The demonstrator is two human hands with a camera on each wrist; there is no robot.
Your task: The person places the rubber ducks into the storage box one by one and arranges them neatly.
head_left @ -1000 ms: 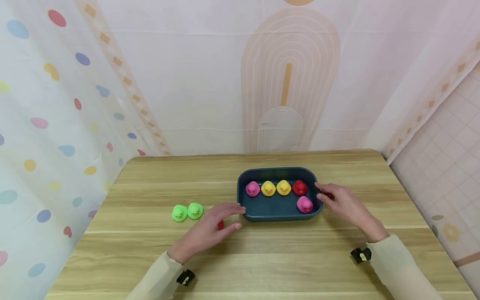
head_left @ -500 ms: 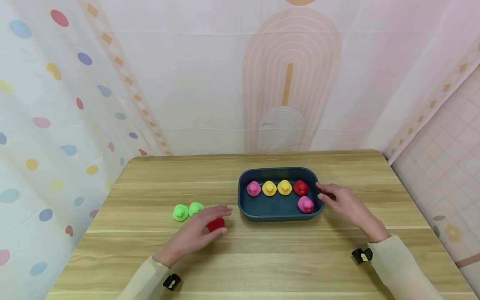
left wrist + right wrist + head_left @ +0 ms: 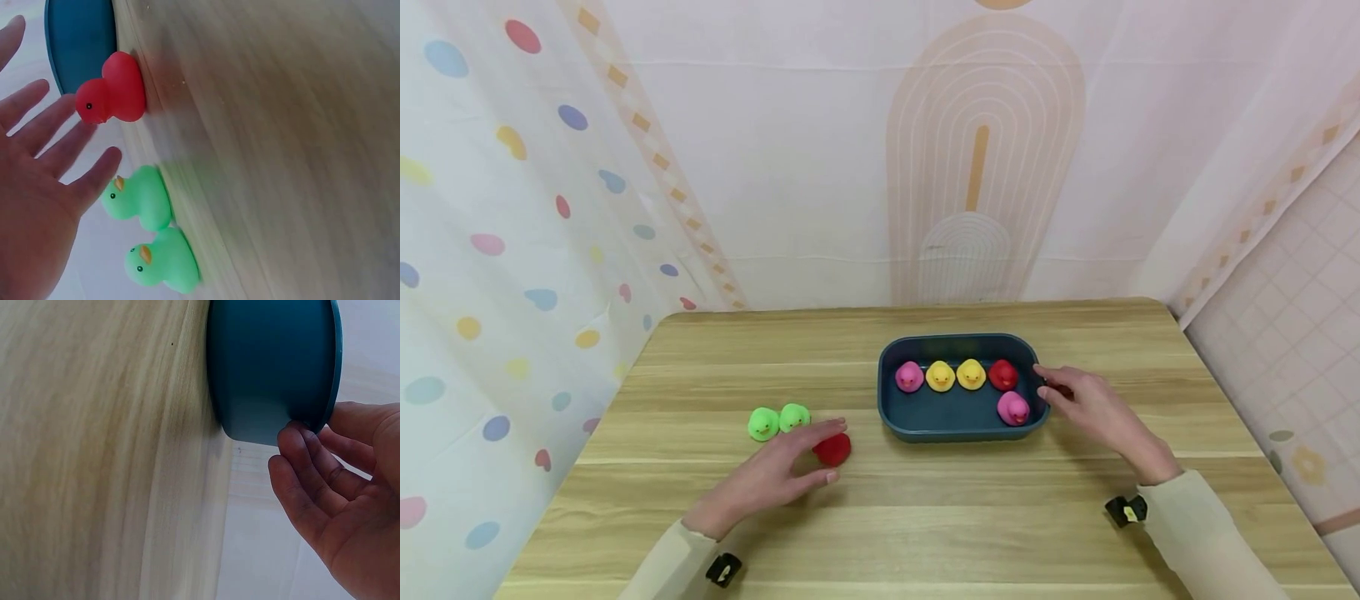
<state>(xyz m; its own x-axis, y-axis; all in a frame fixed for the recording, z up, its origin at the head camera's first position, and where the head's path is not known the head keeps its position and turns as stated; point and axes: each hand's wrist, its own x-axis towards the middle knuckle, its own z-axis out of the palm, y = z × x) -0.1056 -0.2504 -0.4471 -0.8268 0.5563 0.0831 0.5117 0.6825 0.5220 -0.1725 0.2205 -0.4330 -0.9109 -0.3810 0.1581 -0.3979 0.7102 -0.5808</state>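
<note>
Shifted left since the earlier frame, the left hand (image 3: 760, 479) reaches, its grip relaxed, beside the red toy duck (image 3: 834, 451) on the table (image 3: 955, 525), near two green toy ducks (image 3: 763, 424). The right hand (image 3: 1093, 410) pinches the right rim of the dark-blue tray (image 3: 943, 412).

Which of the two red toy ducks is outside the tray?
The red toy duck on the table, beside the left hand; the other red duck sits inside the tray.

The wood-grain table (image 3: 962, 517) holds a dark-blue oblong tray (image 3: 943, 418) centre-right, a red toy duck (image 3: 834, 451) and two green toy ducks (image 3: 763, 425) lower left.
</note>
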